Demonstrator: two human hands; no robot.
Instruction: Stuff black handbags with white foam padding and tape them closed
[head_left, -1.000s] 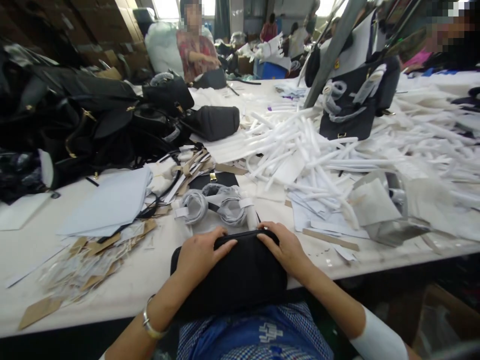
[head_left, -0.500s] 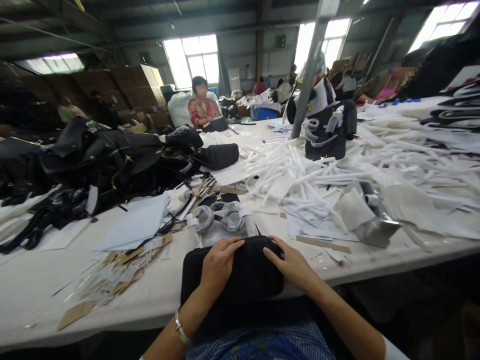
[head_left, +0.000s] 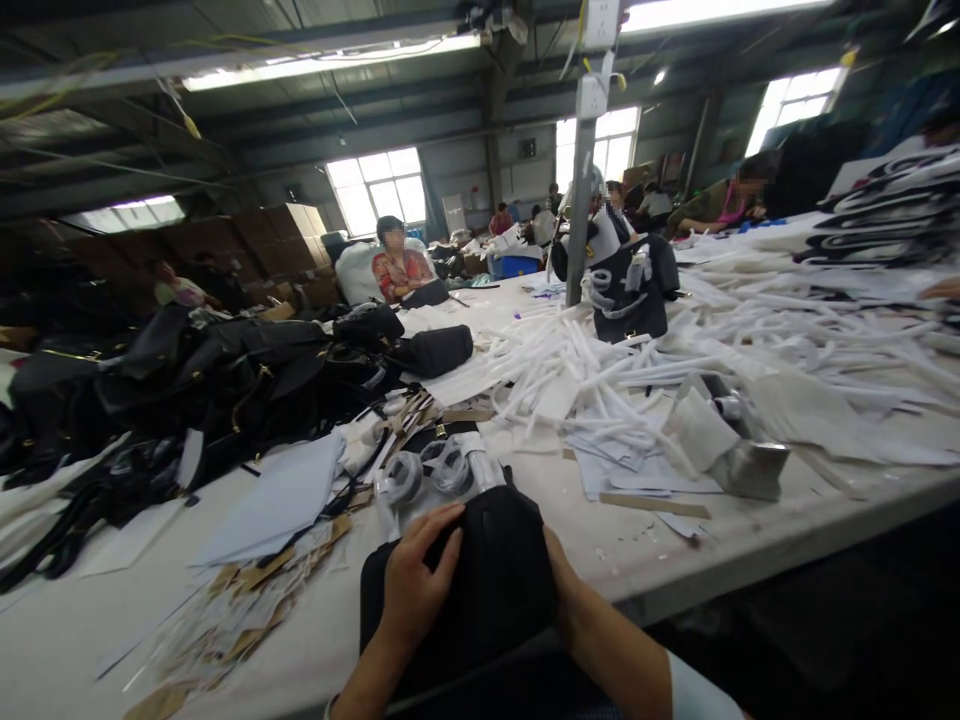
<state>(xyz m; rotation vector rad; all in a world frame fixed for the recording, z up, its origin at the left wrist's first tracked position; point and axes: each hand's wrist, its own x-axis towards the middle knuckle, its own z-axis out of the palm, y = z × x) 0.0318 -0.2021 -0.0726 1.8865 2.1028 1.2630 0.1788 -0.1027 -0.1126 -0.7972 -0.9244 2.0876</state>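
A black bag (head_left: 487, 590) sits at the near edge of the table, between my two hands. My left hand (head_left: 424, 575) grips its top left part, thumb and fingers bent over the upper side. Against the bag's right side is my right hand (head_left: 566, 585); its fingers go behind the bag and are partly hidden. Just beyond the bag lie plastic-wrapped straps (head_left: 424, 475) on another black bag with a gold clasp (head_left: 441, 431).
Black bags (head_left: 210, 375) are heaped at the left. Paper sheets (head_left: 277, 495) and brown scraps (head_left: 255, 630) lie nearer. White strips (head_left: 570, 370) spread across the middle and right, beside a metal block (head_left: 754, 465) and a post (head_left: 581, 210). A person (head_left: 401, 265) sits across.
The bag's right side has tilted up and its shape has changed. My right hand has slid from the top down to its right side. The view has tipped upward.
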